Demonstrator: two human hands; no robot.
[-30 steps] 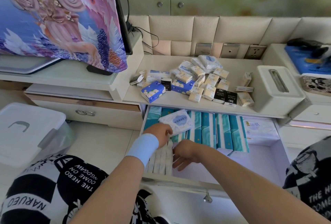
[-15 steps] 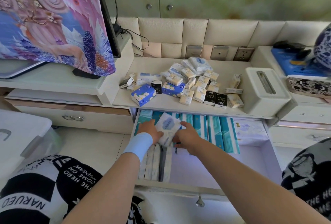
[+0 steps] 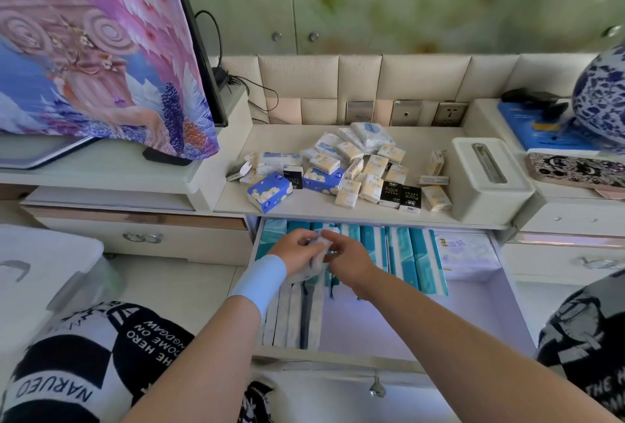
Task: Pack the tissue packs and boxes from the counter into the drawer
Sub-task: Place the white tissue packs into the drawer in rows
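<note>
Over the open drawer [image 3: 507, 314], my left hand [image 3: 293, 249] and my right hand [image 3: 348, 258] both grip one white soft tissue pack [image 3: 318, 255], held edge-up above a row of slim white packs [image 3: 294, 314] at the drawer's left front. Teal-striped tissue packs [image 3: 406, 253] stand in a row along the drawer's back, with a white pack [image 3: 466, 253] at the right. On the counter [image 3: 304, 209] lies a pile of small tissue packs [image 3: 368, 169]: cream, black and white ones, plus two blue flowered boxes [image 3: 270, 191].
A cream tissue dispenser box [image 3: 487, 182] stands on the counter's right end. A covered TV [image 3: 94, 50] is on the left shelf, a white lidded bin [image 3: 44, 273] on the floor at left, and a blue-white vase [image 3: 602, 97] at far right.
The white pack went from flat in my left hand to edge-up between both hands, lower over the slim packs. My right hand came up from the drawer front to grip it.
</note>
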